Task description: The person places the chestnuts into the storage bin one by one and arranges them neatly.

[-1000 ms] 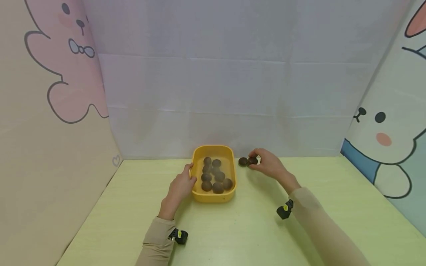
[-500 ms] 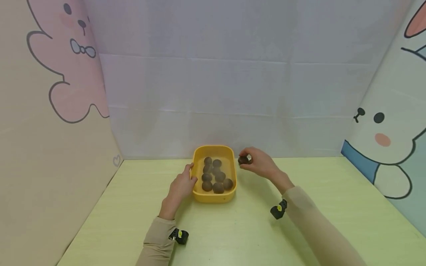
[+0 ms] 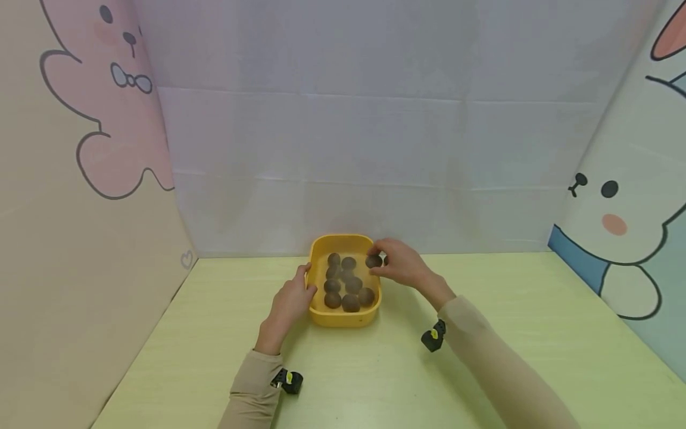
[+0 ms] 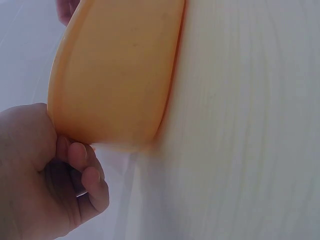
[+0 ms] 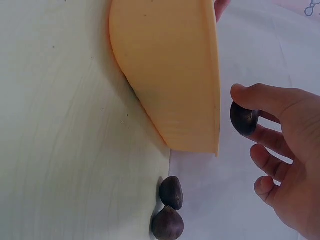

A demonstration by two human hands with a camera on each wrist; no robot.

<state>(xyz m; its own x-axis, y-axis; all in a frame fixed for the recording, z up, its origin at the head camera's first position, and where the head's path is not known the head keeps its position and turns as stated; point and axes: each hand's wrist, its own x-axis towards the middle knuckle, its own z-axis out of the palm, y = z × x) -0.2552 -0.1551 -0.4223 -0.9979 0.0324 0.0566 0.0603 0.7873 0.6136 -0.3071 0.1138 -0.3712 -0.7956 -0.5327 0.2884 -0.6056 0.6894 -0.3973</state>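
Observation:
My right hand [image 3: 399,262] pinches a dark brown chestnut [image 5: 244,119] between thumb and fingers, above the right rim of a yellow plastic tub [image 3: 343,320]. Several chestnuts [image 3: 353,285] lie in the tub, mostly in its middle and near part. My left hand [image 3: 291,298] grips the tub's left rim; in the left wrist view its fingers [image 4: 92,180] curl against the wall. Two more chestnuts [image 5: 168,222] rest side by side on the table beside the tub, mostly hidden behind the right hand in the head view.
The tub stands on a pale yellow-green table [image 3: 396,375], near the white cloth backdrop [image 3: 321,149] at the far edge. Side panels with a pink cartoon animal [image 3: 118,131] and a white cartoon rabbit [image 3: 616,250] bound the table left and right.
My right hand has moved left from beside the tub to over its right rim, carrying a chestnut. The left hand and the tub have stayed put.

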